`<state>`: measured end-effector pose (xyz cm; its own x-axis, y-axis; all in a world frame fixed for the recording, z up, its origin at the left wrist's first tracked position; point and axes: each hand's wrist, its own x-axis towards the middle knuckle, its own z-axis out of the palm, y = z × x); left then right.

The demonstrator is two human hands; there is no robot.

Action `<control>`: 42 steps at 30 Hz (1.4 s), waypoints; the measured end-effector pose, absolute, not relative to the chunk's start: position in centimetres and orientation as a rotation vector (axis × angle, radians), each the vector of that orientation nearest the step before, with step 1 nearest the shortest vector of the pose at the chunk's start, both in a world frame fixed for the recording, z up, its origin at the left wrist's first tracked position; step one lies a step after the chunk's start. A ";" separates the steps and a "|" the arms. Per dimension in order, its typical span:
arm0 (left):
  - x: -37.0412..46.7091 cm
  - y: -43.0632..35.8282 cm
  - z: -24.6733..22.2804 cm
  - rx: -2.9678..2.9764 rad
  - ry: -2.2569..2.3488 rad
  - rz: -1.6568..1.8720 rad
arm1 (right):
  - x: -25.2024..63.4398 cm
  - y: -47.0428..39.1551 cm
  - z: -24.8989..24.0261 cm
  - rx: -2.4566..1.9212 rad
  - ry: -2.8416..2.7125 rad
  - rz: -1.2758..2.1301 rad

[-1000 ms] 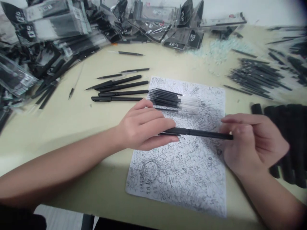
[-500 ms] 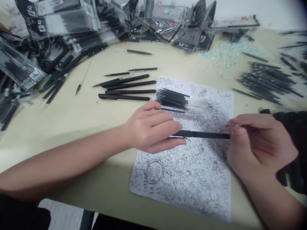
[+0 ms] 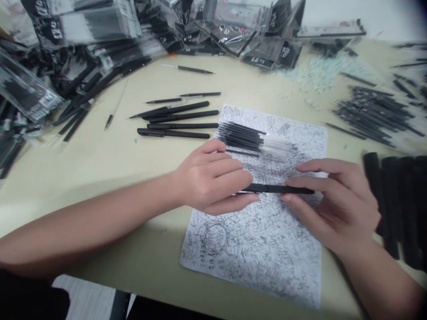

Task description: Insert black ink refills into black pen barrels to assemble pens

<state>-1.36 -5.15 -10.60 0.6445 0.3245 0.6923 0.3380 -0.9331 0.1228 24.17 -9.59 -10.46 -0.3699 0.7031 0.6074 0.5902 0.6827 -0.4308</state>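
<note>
A black capped pen (image 3: 273, 189) lies level above the scribbled paper, pointing left to right. My left hand (image 3: 213, 180) is closed round its cap end, which the fingers mostly hide. On the barrel, the thumb and index finger of my right hand (image 3: 343, 204) pinch from below and above, while the other fingers are loosely bent. The pen's plain end sticks out toward my right palm. Just beyond my left hand, a bunch of black-tipped pen refills (image 3: 242, 137) with clear tubes rests on the paper (image 3: 253, 249).
Several black pens (image 3: 180, 133) lie left of the paper. Packets of refills (image 3: 96, 26) crowd the back left. At right are a refill pile (image 3: 373, 113) and a row of thick black pens (image 3: 393, 200). Pale green bits (image 3: 316, 73) are scattered behind.
My right hand has moved left from the pen's far end onto its barrel, and its fingers have spread more. My left hand keeps its hold nearly in place.
</note>
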 end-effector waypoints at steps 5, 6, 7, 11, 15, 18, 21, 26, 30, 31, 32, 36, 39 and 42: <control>-1.4 -5.3 -10.4 -2.819 -0.505 -1.067 | 24.1 -9.9 -10.2 -1.026 -2.086 0.227; -1.4 -5.4 -10.3 -2.816 -0.478 -1.045 | 24.0 -9.9 -10.1 -1.030 -2.105 0.236; -1.4 -5.6 -10.2 -2.818 -0.451 -1.029 | 23.9 -10.0 -10.0 -1.026 -2.126 0.244; -1.5 -5.9 -10.0 -2.842 -0.403 -1.012 | 23.6 -10.1 -9.7 -0.970 -2.201 0.264; -1.4 -5.9 -9.9 -2.752 -0.343 -0.989 | 23.4 -10.1 -9.6 -0.940 -2.204 0.303; -1.3 -5.9 -9.8 -2.651 -0.267 -1.038 | 23.5 -10.0 -9.5 -0.937 -2.206 0.327; -1.3 -5.9 -9.8 -2.654 -0.265 -1.040 | 23.6 -10.0 -9.6 -0.932 -2.229 0.327; -1.4 -5.9 -9.8 -2.795 -0.364 -0.986 | 23.6 -10.0 -9.8 -0.929 -2.227 0.338; -1.4 -5.9 -9.9 -2.731 -0.301 -1.072 | 23.6 -10.0 -9.7 -0.925 -2.216 0.347; -1.4 -5.8 -10.0 -2.723 -0.296 -1.077 | 23.6 -10.0 -9.7 -0.916 -2.215 0.344; -1.4 -5.8 -10.0 -2.731 -0.305 -1.071 | 23.6 -10.0 -9.7 -0.910 -2.214 0.341; -1.4 -5.8 -10.0 -2.838 -0.413 -0.988 | 23.8 -9.8 -9.7 -0.887 -2.222 0.324; -1.4 -5.8 -10.1 -2.851 -0.402 -1.053 | 23.8 -9.9 -9.7 -0.901 -2.243 0.362; -1.3 -5.8 -10.1 -2.833 -0.375 -1.136 | 23.8 -10.0 -9.8 -0.914 -2.253 0.376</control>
